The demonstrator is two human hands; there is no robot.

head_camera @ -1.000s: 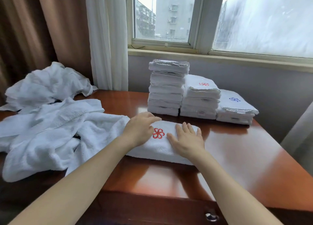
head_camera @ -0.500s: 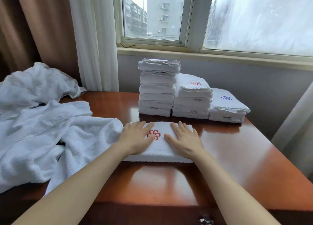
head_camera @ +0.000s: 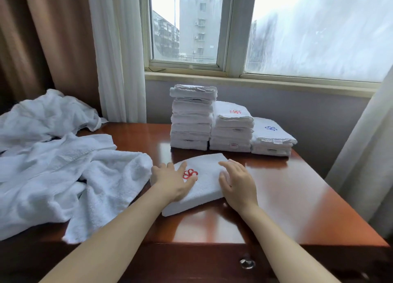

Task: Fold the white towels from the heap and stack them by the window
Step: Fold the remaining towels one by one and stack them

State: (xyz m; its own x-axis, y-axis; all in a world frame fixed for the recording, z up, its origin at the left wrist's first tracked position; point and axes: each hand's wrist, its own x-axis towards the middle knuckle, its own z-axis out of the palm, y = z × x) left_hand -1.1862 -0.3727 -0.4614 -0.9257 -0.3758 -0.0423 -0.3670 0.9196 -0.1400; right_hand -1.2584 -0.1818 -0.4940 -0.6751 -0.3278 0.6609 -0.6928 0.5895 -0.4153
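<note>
Wooden counter point(head_camera: 287, 187) under window point(head_camera: 187, 27): left hand point(head_camera: 170, 180) flat on folded towel point(head_camera: 207, 174) at frame centre, right hand point(head_camera: 238, 184) open, fingers loosely bent against its right edge (squaring, likely). Fold looks done; next: grip towel, lift onto stacks point(head_camera: 192, 121) upper centre. Heap point(head_camera: 63, 165) lies at left.

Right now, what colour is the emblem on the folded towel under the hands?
Red emblem on the white towel, clearest in the head view.
</note>
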